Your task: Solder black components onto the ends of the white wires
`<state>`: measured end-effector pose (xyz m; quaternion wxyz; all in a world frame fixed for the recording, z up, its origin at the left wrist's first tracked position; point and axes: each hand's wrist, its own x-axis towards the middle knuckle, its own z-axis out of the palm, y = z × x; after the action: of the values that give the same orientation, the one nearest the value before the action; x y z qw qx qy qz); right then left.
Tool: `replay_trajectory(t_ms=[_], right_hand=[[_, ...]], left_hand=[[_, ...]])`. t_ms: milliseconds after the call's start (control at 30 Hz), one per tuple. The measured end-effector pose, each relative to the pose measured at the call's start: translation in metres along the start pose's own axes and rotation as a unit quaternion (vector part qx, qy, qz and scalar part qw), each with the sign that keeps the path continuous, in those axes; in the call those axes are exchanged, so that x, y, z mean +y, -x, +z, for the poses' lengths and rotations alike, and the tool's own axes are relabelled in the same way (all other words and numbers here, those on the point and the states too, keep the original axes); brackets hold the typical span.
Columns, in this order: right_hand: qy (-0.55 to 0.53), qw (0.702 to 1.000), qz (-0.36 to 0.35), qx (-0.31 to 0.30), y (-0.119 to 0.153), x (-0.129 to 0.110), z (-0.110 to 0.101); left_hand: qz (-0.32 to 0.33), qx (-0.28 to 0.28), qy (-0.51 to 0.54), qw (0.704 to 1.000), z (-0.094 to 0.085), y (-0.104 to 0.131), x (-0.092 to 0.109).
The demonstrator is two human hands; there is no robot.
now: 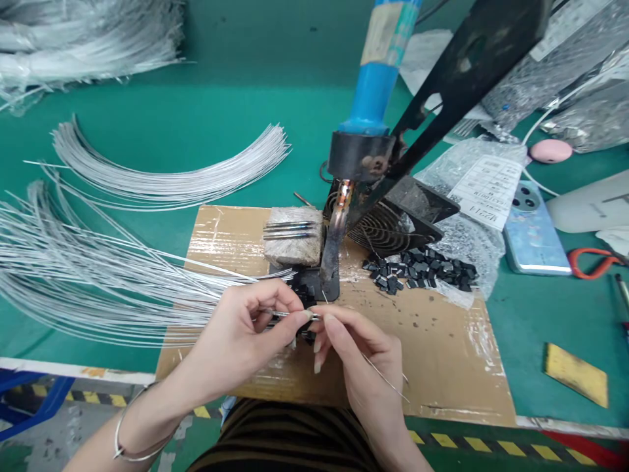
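My left hand (265, 324) pinches a thin dark piece near its fingertips, just below the soldering iron tip. My right hand (361, 351) is closed on a thin wire (386, 379), whose ends stick out below its fingers. The fingertips of both hands nearly meet. Above them a blue-handled soldering iron (376, 92) hangs from a black metal arm, its tip pointing down. Many white wires (187, 288) spread out left of my left hand. A worn block (293, 246) with several dark rods stands behind the hands. Small black connectors (422, 269) lie in a pile at the right.
Cardboard (442, 354) covers the green table (221, 111). A curved wire bundle (171, 177) lies at back left. A black fan (388, 223) stands behind the iron. On the right are a blue phone (535, 229), red-handled scissors (592, 261) and a yellow sponge (576, 375).
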<state>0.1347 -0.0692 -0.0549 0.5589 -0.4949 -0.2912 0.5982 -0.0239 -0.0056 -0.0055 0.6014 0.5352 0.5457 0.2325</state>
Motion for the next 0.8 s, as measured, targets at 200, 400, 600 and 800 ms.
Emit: replay_trajectory(t_ms=[200, 400, 600, 800], right_hand=[[-0.063, 0.997, 0.039, -0.013, 0.001, 0.005, 0.001], [-0.079, 0.995, 0.053, -0.004, 0.0, 0.004, 0.002], [-0.082, 0.996, 0.042, -0.01, -0.001, 0.002, 0.001], [-0.078, 0.996, 0.042, -0.009, -0.001, 0.003, -0.002]], left_hand=[[0.031, 0.022, -0.029, 0.999, 0.002, 0.003, -0.005], [0.068, 0.046, -0.082, 0.993, 0.005, 0.006, -0.011], [0.076, 0.049, -0.092, 0.992, 0.006, 0.009, -0.01], [0.055, 0.04, -0.092, 0.993, 0.006, 0.007, -0.003]])
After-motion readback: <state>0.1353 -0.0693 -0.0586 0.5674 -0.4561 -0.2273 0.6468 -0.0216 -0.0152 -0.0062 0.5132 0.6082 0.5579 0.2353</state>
